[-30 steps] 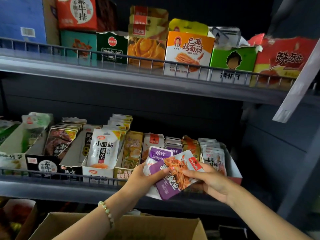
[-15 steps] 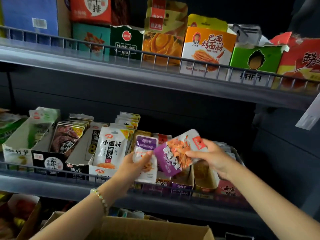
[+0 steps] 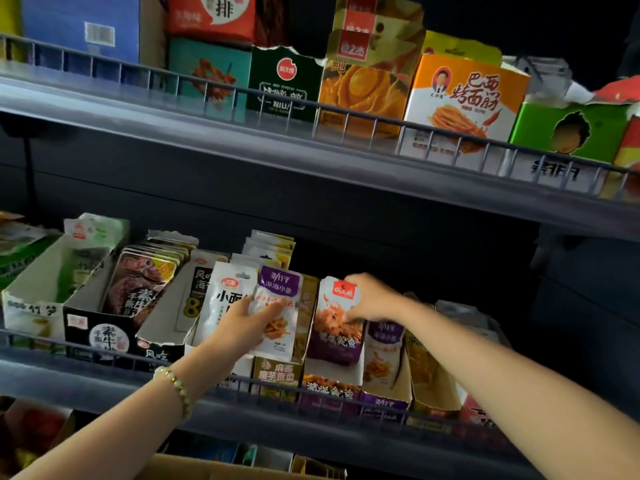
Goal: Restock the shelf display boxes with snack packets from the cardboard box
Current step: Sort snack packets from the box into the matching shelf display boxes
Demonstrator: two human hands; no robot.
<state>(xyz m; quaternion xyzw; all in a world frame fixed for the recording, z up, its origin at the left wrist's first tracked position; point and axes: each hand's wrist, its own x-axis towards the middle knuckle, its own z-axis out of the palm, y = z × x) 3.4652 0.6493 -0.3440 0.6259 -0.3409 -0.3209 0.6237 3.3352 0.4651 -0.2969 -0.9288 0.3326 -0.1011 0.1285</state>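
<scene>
Left fingers (image 3: 273,308): thumb laid across the front of a purple-topped packet (image 3: 282,289), the other fingers curled behind it, so the packet is pinched near its lower half.
Right fingers (image 3: 349,315): bent downward and closed on the upper right part of a red-labelled packet (image 3: 334,327), gripping it from above.
Left hand (image 3: 242,322): raised in front of the lower shelf's boxes, holding its packet upright and clear of any box, in front of a white noodle-snack packet (image 3: 227,299).
Right hand (image 3: 372,297): reaching in from the right, just above the row of boxes.
Red-labelled packet: upright, its purple lower end down inside a display box (image 3: 329,393) with a purple front; whether it rests on the box floor cannot be told.
Neighbouring box (image 3: 384,403): just to the right, purple-fronted, with matching purple-topped packets standing in it.
Bracelet (image 3: 175,386): pale beads around the left wrist.
Lower shelf (image 3: 69,379): grey, with a wire rail along the front and a line of open boxes behind it, among them a black box (image 3: 100,330) of dark packets at the left.
Upper shelf (image 3: 242,147): grey, railed, carrying larger cartons, including an orange-and-white carton (image 3: 460,105) and a green carton (image 3: 568,133).
Cardboard box (image 3: 214,471): at the bottom edge, below the shelf, only its brown rim showing.
</scene>
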